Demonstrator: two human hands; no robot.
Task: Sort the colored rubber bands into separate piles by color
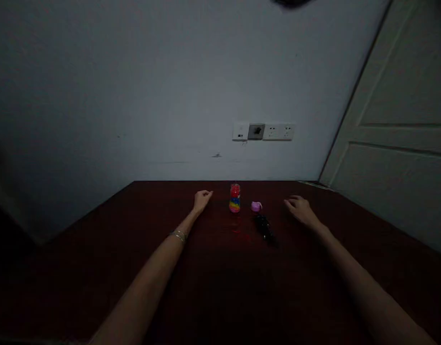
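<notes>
A clear jar [235, 199] stands upright on the dark red table, filled with red, blue, yellow and pink layers. To its left rests my left hand [203, 199], its fingers curled loosely closed and apart from the jar; nothing shows in them. On the right side my right hand [299, 209] lies on the table with fingers loosely stretched, holding nothing. Between the jar and my right hand is a small purple lid-like piece [256, 206]. Just in front of it lies a shiny black object [265, 227], too dark to make out. Neither hand touches these things.
The dark red table [220, 278] reaches back to a pale wall [170, 96]. Several socket plates [277, 132] are set in the wall above the table. A panelled door [392, 143] stands along the right side.
</notes>
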